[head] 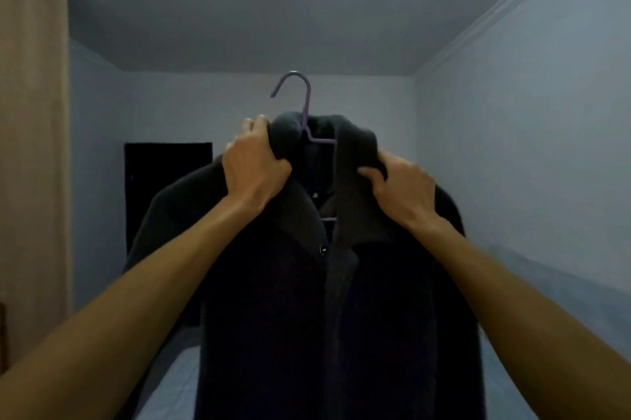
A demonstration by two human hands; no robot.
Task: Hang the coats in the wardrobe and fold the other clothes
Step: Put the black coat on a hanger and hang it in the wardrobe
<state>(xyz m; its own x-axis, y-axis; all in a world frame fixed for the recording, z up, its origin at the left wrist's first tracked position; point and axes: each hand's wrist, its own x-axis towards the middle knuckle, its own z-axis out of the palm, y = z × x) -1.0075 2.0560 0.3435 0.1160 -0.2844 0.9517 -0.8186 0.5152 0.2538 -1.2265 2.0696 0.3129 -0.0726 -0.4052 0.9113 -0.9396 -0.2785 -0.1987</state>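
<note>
Coat (pixel 307 300) on hanger (pixel 304 102), hands (pixel 254 163) (pixel 401 189) raised, gripping collar (pixel 355 146)

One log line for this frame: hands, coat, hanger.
coat: dark, on hanger, held up | hanger: purple, hook free | left hand: grips coat | right hand: grips coat | step: not yet hung

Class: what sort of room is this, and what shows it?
Probably a bedroom: a pale bed lies below, a tall wooden wardrobe stands at left, and a dark coat is held up on a purple hanger.
</note>
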